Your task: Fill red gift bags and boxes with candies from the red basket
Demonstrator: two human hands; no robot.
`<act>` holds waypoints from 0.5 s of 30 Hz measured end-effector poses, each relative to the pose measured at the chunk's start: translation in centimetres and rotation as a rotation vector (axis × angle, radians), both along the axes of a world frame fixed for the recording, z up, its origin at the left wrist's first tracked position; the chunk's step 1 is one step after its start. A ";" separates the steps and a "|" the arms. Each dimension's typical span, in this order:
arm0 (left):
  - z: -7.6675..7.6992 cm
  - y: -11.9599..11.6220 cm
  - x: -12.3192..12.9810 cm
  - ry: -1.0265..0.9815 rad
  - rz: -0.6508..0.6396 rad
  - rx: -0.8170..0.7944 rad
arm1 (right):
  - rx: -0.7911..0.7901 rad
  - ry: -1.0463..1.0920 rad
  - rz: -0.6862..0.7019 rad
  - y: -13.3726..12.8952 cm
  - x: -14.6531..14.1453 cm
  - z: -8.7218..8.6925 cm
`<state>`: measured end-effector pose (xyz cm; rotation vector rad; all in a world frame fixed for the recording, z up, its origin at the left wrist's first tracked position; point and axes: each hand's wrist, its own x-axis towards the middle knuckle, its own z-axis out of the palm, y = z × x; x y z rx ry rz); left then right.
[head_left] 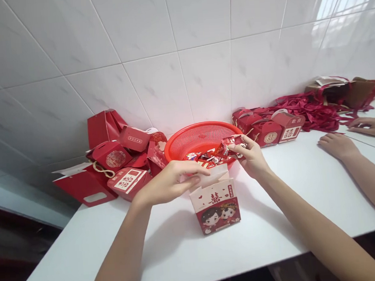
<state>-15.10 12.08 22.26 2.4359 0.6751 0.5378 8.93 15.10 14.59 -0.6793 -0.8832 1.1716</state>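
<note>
A red and white gift box (217, 208) with two cartoon faces stands upright on the white table, its top flaps raised. My left hand (174, 181) is at the box's upper left, fingers apart and near the flap, with nothing visible in them. Behind the box, a red plastic basket (200, 133) holds several wrapped sweets (208, 158). My right hand (249, 154) is at the basket's right front edge, its fingers closed on a red wrapped packet (232, 143).
Several red boxes (113, 158) are piled on the left. More red boxes (268, 131) and dark red ribbons (316, 109) lie right along the tiled wall. Another person's hands (339, 144) rest on the table (172, 264) at the right.
</note>
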 end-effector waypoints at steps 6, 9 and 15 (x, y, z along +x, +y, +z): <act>-1.0 1.1 0.1 -0.122 0.217 0.190 | 0.017 -0.027 -0.009 0.1 0.2 -0.1; -1.3 1.4 0.3 -0.088 0.238 0.161 | 0.011 -0.052 -0.025 0.0 0.2 0.1; -1.7 1.6 0.2 0.012 0.250 0.011 | -0.009 -0.039 -0.020 -0.2 0.4 0.6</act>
